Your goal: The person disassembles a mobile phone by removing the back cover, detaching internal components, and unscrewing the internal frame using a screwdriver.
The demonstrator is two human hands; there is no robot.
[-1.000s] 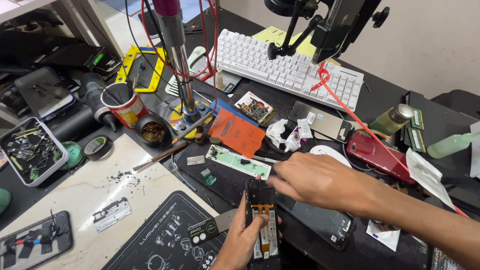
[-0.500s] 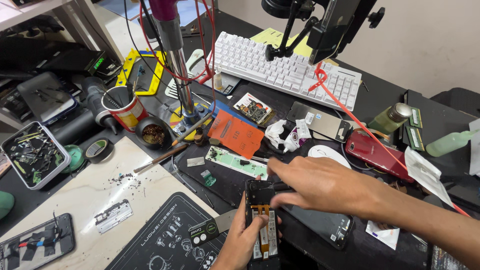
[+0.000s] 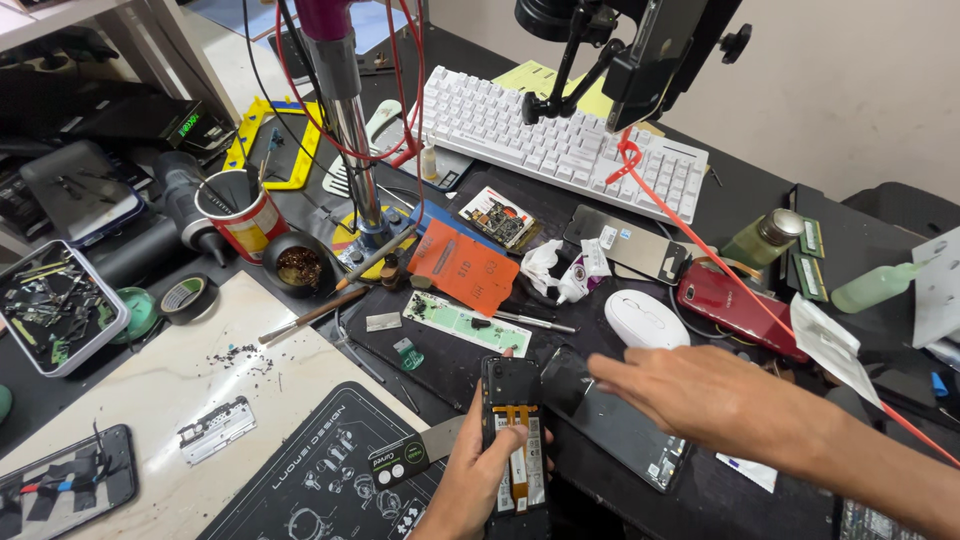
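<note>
Since a second ago the right hand (image 3: 715, 400) has lifted off the opened phone (image 3: 517, 440) and slid toward the right of the frame; it now hovers flat, fingers stretched and holding nothing, over a dark phone screen (image 3: 625, 432) lying on the black mat. At the bottom centre the left hand (image 3: 470, 485) grips the opened phone from below, fingers curled round its left edge and thumb on that edge, so its bare back with a yellow strip faces up. Just left of it lies a flat metal blade (image 3: 425, 450) on a printed work mat (image 3: 310, 480). Farther up, in the middle, lie a long green circuit strip (image 3: 462, 322), an orange card (image 3: 462, 268) and a white mouse (image 3: 648, 318), with a red phone (image 3: 735, 305) to the right. At the left edge sits a tray of small parts (image 3: 55, 305), a roll of tape (image 3: 186, 298) and a red can (image 3: 240, 215). At the top, a white keyboard (image 3: 555, 150) lies under a black stand (image 3: 640, 50).
</note>
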